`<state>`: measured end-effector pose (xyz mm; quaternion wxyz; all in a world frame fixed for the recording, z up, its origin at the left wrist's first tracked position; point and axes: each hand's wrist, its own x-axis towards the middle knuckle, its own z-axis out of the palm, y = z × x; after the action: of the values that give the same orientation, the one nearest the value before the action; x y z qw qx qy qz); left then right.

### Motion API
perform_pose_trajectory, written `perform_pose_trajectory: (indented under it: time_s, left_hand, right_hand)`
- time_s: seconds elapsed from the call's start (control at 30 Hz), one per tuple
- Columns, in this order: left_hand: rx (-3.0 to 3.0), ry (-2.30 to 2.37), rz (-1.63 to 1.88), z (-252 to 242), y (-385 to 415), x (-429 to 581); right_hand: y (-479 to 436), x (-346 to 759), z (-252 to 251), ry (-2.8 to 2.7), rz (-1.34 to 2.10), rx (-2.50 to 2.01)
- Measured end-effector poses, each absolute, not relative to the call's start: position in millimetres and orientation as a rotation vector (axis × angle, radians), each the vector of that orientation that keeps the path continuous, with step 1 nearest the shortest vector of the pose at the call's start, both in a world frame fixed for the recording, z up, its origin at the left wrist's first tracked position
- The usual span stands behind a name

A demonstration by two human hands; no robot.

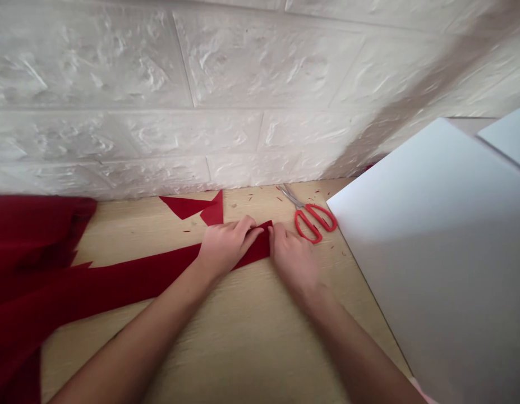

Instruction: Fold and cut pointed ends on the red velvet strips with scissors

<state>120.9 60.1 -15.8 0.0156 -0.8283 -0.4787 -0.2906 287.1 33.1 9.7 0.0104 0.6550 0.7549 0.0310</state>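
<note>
A long strip of dark red felt-like fabric (159, 275) runs across the wooden tabletop from a heap of the same cloth (28, 241) at the far left. My left hand (226, 245) grips the strip near its end, with the fingers curled over it. My right hand (293, 261) meets the strip's end from the right, its fingertips pinching the edge. Just beyond that hand lie red-handled scissors (310, 216), blades pointing toward the wall and not touching either hand. Two angular red offcuts (188, 206) lie farther back.
A large white board (428, 252) stands at the right and leans over the table edge. A white textured brick-pattern wall (159, 95) bounds the back of the wooden table (243, 348). Tiny red snippets are scattered around the scissors.
</note>
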Motion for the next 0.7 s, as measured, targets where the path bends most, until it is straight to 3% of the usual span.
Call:
perform_pose_trajectory:
  time_s: [0.17, 0.33, 0.57, 0.7]
  left_hand:
    - [-2.593, -1.382, -0.876, 1, 58, 122]
    - [-2.632, -1.092, -0.849, 8, 6, 141]
    - [-2.798, -1.445, -0.357, -16, -34, 156]
    - [-2.721, -1.622, -0.306, -16, -34, 147]
  right_hand:
    - [34, 291, 17, 2.371, -0.031, 1.946]
    - [35, 296, 25, 2.389, -0.246, 1.889]
    - [35, 292, 20, 2.380, -0.115, 1.938]
    - [32, 290, 16, 2.333, -0.017, 2.027]
